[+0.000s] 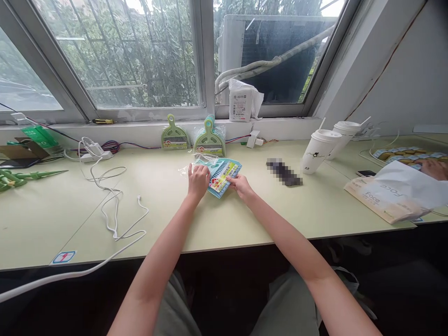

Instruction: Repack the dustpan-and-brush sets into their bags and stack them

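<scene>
A blue dustpan-shaped item [224,173] with a yellow and white label lies tilted over the table [224,224], partly in clear plastic wrap [189,164]. My right hand [241,185] pinches its right edge, thumb on the label. My left hand [199,181] is at its left side, fingers closed at the clear wrap; the fingertips are partly hidden. Behind, against the sill, stand a green dustpan-shaped item [175,135] and a wrapped stack of similar ones [210,140].
White cables [115,210] and a power strip [96,155] lie at left. At right are a blurred dark object [283,172], two white cups [319,151] [345,135], a paper bag [395,191] and another person's hand [434,169]. A white box [240,103] stands on the sill.
</scene>
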`<state>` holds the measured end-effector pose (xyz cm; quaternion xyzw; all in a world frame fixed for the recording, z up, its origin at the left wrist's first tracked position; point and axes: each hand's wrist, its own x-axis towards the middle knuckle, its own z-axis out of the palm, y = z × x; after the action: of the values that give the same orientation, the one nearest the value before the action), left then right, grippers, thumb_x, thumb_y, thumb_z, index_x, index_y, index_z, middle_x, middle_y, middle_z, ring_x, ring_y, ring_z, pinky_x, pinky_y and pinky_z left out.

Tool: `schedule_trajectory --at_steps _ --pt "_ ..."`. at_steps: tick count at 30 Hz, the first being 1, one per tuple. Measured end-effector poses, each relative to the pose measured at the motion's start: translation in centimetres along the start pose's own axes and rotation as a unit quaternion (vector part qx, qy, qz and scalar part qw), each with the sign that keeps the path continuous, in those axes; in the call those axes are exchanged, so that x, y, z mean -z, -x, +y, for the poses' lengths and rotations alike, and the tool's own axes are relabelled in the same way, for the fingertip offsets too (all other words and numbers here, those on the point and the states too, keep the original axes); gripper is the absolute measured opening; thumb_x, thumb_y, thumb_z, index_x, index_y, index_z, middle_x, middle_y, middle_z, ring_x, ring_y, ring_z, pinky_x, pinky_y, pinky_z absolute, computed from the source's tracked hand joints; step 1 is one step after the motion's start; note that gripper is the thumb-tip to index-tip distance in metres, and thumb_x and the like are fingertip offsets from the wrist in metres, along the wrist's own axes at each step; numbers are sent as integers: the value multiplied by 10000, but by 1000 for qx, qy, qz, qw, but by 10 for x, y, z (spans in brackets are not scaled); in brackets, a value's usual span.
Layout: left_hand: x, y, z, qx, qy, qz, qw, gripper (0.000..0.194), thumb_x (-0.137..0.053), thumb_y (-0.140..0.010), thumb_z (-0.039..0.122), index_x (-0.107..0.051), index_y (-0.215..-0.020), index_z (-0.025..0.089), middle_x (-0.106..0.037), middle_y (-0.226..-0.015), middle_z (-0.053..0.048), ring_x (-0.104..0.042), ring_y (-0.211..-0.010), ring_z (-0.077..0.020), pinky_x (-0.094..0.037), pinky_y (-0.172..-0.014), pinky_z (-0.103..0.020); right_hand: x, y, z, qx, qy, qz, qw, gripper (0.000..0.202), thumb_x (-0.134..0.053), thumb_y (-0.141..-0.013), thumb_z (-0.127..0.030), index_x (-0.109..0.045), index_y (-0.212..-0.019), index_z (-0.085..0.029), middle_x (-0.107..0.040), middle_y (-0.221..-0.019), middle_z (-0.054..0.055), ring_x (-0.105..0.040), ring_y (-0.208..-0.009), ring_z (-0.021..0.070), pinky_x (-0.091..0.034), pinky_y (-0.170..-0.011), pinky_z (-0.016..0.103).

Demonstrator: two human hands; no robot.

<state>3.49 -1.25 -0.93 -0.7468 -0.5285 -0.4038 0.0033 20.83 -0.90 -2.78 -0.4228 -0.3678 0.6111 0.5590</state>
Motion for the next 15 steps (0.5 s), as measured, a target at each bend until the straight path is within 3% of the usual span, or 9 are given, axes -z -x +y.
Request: schedule_trajectory --at_steps 3,5,8,10,12,15 --pt "6 1 13 22 40 26 999 104 -517 -862 276 -616 -890 262 -578 -1168 -59 -395 -1266 -283 -5 -1162 -541 -1 0 -4 14 -10 -25 1000 100 -690 -751 -85 -638 -818 -137 -729 -879 62 -701 -802 184 -580 -847 382" --pt "14 2 22 80 31 87 993 229 -554 -850 349 -592 -1061 269 -447 -1362 -67 -248 -1375 -311 -20 -1150 -571 -3 2 -8 33 -27 -34 999 111 -706 -746 -110 -638 -829 -140 -729 -903 62 -698 -819 185 -573 -865 387" --pt "25 0 27 195 62 197 959 622 -546 -849 459 -312 -1394 270 -214 -1510 -111 -57 -1439 -324 -141 -1131 -576 -4 6 -12 67 -57 -50 995 158 -738 -729 -163 -639 -852 -146 -725 -963 67 -691 -883 194 -559 -894 381" --pt "26 -3 23 225 170 230 931 717 -483 -878 495 -120 -1460 286 -187 -1523 -121 -85 -1443 -296 -263 -1106 -522 -5 8 -13 85 -73 -57 992 188 -754 -716 -198 -640 -859 -151 -719 -998 70 -683 -926 200 -552 -906 376" --pt "22 -8 15 221 326 189 900 681 -447 -888 522 -137 -1455 306 -311 -1479 -111 -268 -1397 -279 -389 -1040 -452 -5 9 -14 95 -80 -60 990 219 -766 -700 -230 -642 -865 -157 -716 -1014 70 -675 -953 206 -552 -905 373" --pt "8 -13 6 216 508 28 833 599 -549 -824 545 -427 -1329 248 -575 -1263 -98 -547 -1178 -282 -504 -911 -391 -5 8 -14 101 -77 -60 990 261 -782 -675 -265 -641 -869 -163 -715 -1009 69 -669 -970 215 -557 -895 374"
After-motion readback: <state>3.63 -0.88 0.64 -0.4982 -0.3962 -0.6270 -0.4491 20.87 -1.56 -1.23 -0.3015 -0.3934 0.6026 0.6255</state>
